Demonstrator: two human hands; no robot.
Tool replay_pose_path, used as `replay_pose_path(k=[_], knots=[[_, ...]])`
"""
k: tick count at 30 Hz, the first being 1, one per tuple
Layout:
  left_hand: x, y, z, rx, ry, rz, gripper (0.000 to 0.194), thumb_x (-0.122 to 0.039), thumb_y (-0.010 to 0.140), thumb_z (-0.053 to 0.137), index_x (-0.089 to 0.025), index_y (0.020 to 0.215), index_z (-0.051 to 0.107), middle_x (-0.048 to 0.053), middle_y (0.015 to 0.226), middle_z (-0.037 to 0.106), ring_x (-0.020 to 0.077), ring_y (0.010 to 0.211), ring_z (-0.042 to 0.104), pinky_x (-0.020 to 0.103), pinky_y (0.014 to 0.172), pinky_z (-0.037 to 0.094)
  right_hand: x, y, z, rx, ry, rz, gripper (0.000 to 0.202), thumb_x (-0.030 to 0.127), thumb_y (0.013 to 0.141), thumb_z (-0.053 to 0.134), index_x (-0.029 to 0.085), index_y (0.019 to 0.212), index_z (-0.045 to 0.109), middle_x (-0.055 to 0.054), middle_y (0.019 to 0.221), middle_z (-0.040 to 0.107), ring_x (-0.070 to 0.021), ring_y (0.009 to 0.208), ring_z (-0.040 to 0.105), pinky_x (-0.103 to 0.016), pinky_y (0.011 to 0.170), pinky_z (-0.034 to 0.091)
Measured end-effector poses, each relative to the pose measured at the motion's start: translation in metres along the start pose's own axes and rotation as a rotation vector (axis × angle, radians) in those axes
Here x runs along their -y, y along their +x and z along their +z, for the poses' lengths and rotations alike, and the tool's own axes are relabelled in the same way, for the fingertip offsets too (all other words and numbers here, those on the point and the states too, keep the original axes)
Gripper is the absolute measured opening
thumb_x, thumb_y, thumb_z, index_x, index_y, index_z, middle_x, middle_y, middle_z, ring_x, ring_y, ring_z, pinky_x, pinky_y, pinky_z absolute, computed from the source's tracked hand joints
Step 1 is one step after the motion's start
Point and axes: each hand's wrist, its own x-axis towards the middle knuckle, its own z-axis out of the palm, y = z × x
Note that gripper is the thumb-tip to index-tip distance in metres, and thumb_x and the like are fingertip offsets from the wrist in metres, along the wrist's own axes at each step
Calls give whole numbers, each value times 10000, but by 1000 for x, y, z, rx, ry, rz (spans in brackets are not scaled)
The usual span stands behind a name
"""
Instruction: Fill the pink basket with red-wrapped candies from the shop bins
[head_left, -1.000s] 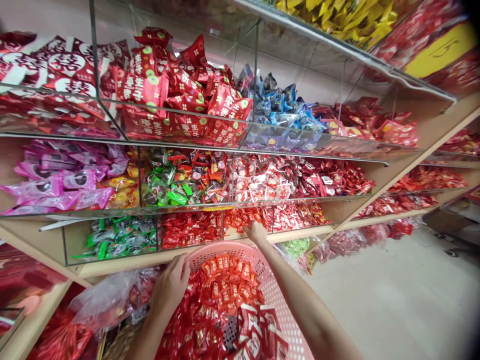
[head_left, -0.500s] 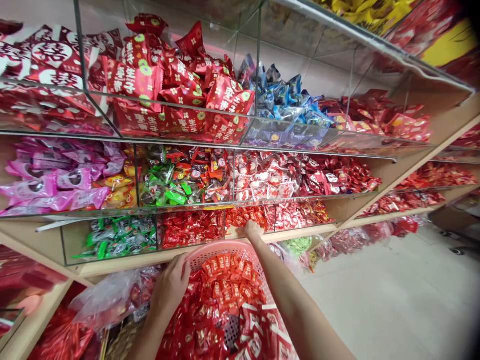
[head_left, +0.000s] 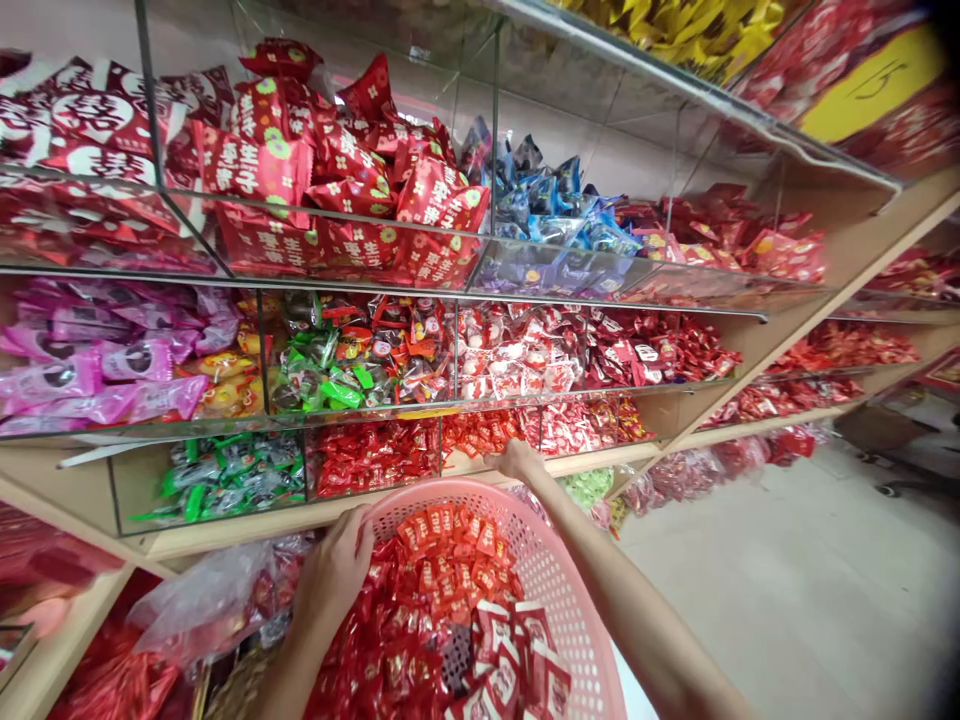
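Observation:
A pink perforated plastic basket (head_left: 551, 560) stands in front of me, holding orange-red wrapped candies (head_left: 450, 555), darker red ones, and red-and-white packets (head_left: 517, 655). My left hand (head_left: 337, 560) is closed over the basket's left rim, its fingertips partly hidden. My right hand (head_left: 519, 461) reaches past the basket to the front of a low shelf bin of small orange-red candies (head_left: 480, 430). The right fingers are curled in; what they hold, if anything, is hidden.
Glass-divided shelves hold large red bags (head_left: 345, 170), blue packets (head_left: 562, 200), pink packets (head_left: 135, 360) and green-wrapped sweets (head_left: 232, 475). Plastic bags of goods (head_left: 217, 605) lie below the shelf at left. Pale floor (head_left: 750, 560) stretches off to the right.
The shelves have shifted left in view. My right hand has moved slightly right along the bin and its forearm has swung outward, uncovering more of the basket's right side. My left hand stays on the rim.

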Motion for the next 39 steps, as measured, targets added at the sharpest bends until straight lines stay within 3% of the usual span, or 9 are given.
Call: replay_pose_path(k=[5, 9, 12, 15, 18, 26, 30, 39], knots=[[-2, 0, -1, 8, 6, 1, 326, -316, 877, 321, -210, 1086, 548, 30, 1063, 667, 159, 901, 641, 235, 740, 477, -12, -75, -7, -104, 57, -194, 368, 506, 761, 498, 172, 825, 640, -106, 846, 682, -229, 857, 612, -311, 757, 364], [0, -1, 0, -3, 9, 5, 320, -314, 871, 338, -222, 1093, 550, 24, 1069, 667, 155, 886, 644, 229, 726, 476, -12, -129, 26, -63, 132, -275, 285, 445, 771, 511, 185, 770, 626, -71, 772, 685, -200, 770, 609, -281, 710, 339], [1, -1, 2, 1, 6, 10, 322, -316, 870, 339, -219, 1097, 546, 25, 1072, 664, 160, 898, 641, 236, 737, 478, -11, -148, 59, -82, 104, -296, 233, 385, 767, 538, 169, 778, 623, -85, 800, 686, -218, 838, 598, -296, 753, 324], [2, -1, 3, 16, -1, 9, 323, -317, 876, 327, -212, 1095, 540, 30, 1090, 654, 165, 915, 637, 246, 753, 479, -10, -152, 81, -122, 42, -304, 259, 372, 785, 524, 142, 840, 631, -114, 869, 682, -252, 920, 581, -329, 796, 317], [3, -1, 3, 24, -9, 8, 320, -315, 881, 315, -215, 1092, 533, 29, 1106, 645, 162, 924, 633, 245, 763, 477, -10, -150, 90, -132, -18, -289, 286, 359, 793, 516, 117, 881, 639, -127, 869, 679, -271, 921, 583, -357, 802, 326], [2, -1, 2, 36, 1, -8, 317, -317, 882, 311, -214, 1085, 533, 28, 1097, 651, 162, 916, 635, 240, 746, 471, -3, -157, 100, -133, -63, -309, 306, 334, 779, 552, 107, 963, 642, -143, 938, 672, -280, 954, 580, -384, 832, 347], [0, -1, 1, 37, 2, -13, 319, -320, 884, 311, -219, 1089, 534, 27, 1094, 651, 158, 910, 637, 235, 743, 471, 3, -162, 103, -121, -47, -306, 304, 341, 771, 558, 106, 940, 648, -131, 879, 681, -273, 920, 592, -379, 815, 365], [-1, -1, -1, 69, 16, -32, 327, -325, 889, 304, -217, 1097, 532, 25, 1108, 644, 166, 916, 638, 238, 723, 470, -5, -150, 110, -169, -47, -294, 324, 351, 793, 542, 96, 970, 637, -148, 935, 672, -281, 942, 586, -394, 810, 376]])
